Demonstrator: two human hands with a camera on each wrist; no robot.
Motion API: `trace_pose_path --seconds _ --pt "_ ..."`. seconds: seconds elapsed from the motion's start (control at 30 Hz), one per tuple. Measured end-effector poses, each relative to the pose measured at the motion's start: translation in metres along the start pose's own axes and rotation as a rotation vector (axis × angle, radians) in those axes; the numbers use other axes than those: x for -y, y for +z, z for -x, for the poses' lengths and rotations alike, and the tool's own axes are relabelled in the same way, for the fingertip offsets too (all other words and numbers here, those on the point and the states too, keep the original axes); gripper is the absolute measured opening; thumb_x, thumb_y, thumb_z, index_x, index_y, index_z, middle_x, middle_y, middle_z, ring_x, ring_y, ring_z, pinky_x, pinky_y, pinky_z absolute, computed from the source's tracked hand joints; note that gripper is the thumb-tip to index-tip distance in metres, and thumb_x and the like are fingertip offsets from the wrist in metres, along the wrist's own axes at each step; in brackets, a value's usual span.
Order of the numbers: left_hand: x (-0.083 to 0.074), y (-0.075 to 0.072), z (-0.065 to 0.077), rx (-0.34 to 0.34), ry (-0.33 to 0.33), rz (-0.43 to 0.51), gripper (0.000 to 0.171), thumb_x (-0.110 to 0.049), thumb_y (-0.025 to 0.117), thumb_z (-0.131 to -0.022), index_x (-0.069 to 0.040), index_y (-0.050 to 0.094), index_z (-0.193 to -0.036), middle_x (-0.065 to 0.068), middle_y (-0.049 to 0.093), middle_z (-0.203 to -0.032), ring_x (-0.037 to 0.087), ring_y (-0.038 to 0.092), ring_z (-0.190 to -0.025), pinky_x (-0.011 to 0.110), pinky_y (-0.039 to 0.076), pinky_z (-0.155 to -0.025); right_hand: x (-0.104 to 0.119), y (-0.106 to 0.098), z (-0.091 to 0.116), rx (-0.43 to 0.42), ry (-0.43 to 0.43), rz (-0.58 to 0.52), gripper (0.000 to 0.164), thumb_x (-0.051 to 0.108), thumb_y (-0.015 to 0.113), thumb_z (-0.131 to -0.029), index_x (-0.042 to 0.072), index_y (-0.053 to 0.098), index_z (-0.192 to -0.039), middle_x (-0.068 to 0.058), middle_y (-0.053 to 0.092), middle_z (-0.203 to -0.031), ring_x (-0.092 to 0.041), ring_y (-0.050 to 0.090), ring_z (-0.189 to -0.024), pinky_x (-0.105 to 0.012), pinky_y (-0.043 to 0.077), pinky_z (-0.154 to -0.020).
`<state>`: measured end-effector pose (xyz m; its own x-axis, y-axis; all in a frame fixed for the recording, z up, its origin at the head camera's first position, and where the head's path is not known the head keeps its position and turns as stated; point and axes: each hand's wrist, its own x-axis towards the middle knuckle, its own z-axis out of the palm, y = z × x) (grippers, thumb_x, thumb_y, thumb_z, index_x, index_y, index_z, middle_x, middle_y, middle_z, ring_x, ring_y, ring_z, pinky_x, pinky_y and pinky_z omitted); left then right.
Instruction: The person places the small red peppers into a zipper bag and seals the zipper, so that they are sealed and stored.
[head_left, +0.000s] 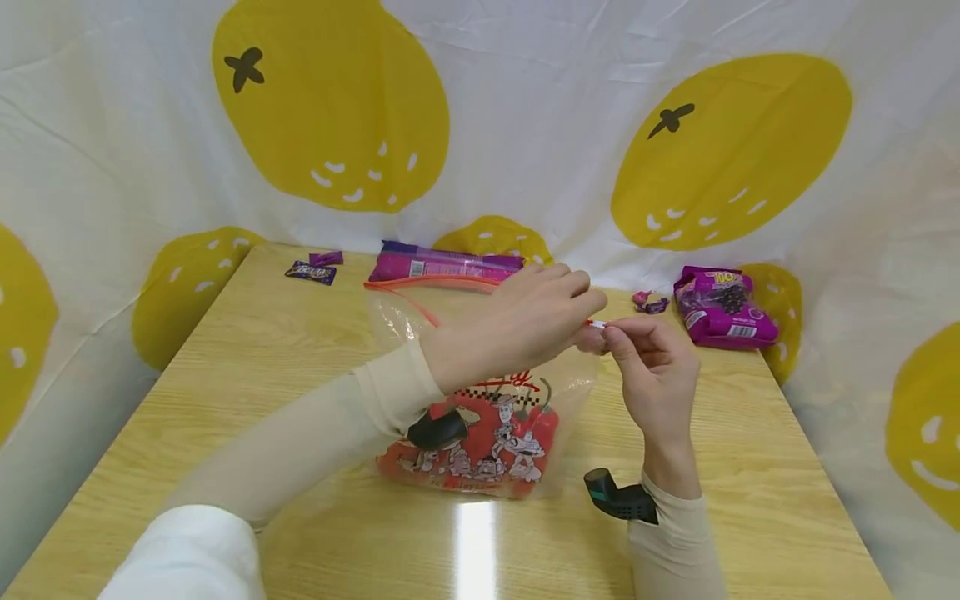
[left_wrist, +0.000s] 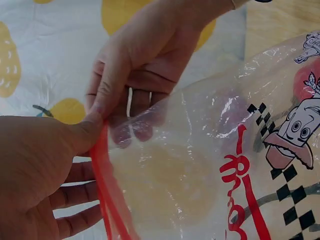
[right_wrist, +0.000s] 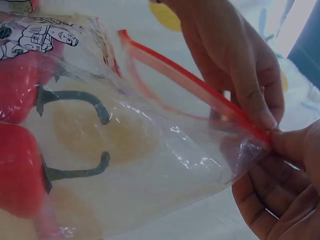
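A clear zip bag [head_left: 573, 392] with a red zip edge [right_wrist: 190, 80] and cartoon print stands over the table. Two red peppers [right_wrist: 20, 170] with green stems show through it. At the bag's upper right corner, my left hand [head_left: 525, 312] and right hand [head_left: 663, 375] meet, thumbs and fingers pinching the zip edge. A small white piece [head_left: 597, 324] shows between them. In the right wrist view, my right hand [right_wrist: 295, 175] holds the corner tip from the right and my left hand [right_wrist: 240, 65] from above. The two zip edges stand apart away from that corner.
Behind the bag lies a long purple packet [head_left: 450, 262]. Small purple wrapped packets [head_left: 311, 272] lie at the back left. Wrapped sweets [head_left: 651, 303] and a larger purple bag [head_left: 723, 308] are at the back right. A fruit-print curtain [head_left: 525, 125] hangs behind the wooden table [head_left: 360, 542].
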<state>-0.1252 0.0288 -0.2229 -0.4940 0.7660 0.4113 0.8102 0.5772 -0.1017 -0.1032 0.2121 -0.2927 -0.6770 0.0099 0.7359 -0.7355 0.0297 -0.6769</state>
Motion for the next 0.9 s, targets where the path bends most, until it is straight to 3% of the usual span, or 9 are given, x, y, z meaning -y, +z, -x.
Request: trace_pose_path --seconds 0.23,0.43,0.57,0.77,0.9 --pt "-0.004 0.005 -0.008 -0.042 0.067 0.004 0.013 -0.03 0.059 -0.089 -0.019 0.063 -0.092 -0.003 0.054 -0.078 0.015 0.051 -0.074 0.025 0.037 -0.061 0.004 0.003 0.002 0.011 -0.023 -0.034 0.009 -0.02 0.05 -0.082 -0.022 0.054 -0.089 -0.017 0.065 -0.08 -0.02 0.064 -0.067 -0.027 0.053 -0.064" --pt "0.001 0.0 -0.007 -0.007 0.097 0.068 0.013 -0.025 0.056 -0.091 -0.016 0.065 -0.088 -0.003 0.054 -0.076 0.016 0.051 -0.071 0.026 0.039 -0.064 0.005 0.006 0.004 0.022 -0.035 0.071 0.007 -0.018 0.05 -0.083 -0.019 0.054 -0.089 -0.016 0.06 -0.083 -0.017 0.063 -0.071 -0.023 0.051 -0.067" --pt "0.009 -0.003 -0.003 0.004 0.113 0.114 0.017 -0.025 0.055 -0.092 -0.013 0.064 -0.083 -0.001 0.052 -0.073 0.016 0.049 -0.067 0.027 0.039 -0.065 0.004 0.004 0.006 0.007 -0.026 0.032 0.007 -0.018 0.046 -0.085 -0.022 0.05 -0.09 -0.015 0.057 -0.084 -0.017 0.064 -0.072 -0.024 0.051 -0.069" --pt "0.029 -0.005 0.013 -0.032 0.064 0.195 0.018 -0.023 0.057 -0.091 -0.012 0.061 -0.077 -0.001 0.049 -0.069 0.014 0.046 -0.065 0.029 0.038 -0.067 0.003 -0.003 0.002 -0.059 0.027 -0.088 0.008 -0.014 0.045 -0.088 -0.02 0.048 -0.09 -0.016 0.059 -0.076 -0.02 0.064 -0.066 -0.028 0.052 -0.069" --pt "0.033 -0.006 0.021 -0.023 0.027 0.26 0.016 -0.021 0.056 -0.092 -0.011 0.06 -0.079 -0.001 0.05 -0.072 0.013 0.045 -0.065 0.026 0.038 -0.064 0.004 -0.005 0.002 -0.063 0.069 -0.12 0.008 -0.012 0.046 -0.088 -0.019 0.049 -0.091 -0.017 0.062 -0.075 -0.022 0.064 -0.067 -0.03 0.053 -0.069"
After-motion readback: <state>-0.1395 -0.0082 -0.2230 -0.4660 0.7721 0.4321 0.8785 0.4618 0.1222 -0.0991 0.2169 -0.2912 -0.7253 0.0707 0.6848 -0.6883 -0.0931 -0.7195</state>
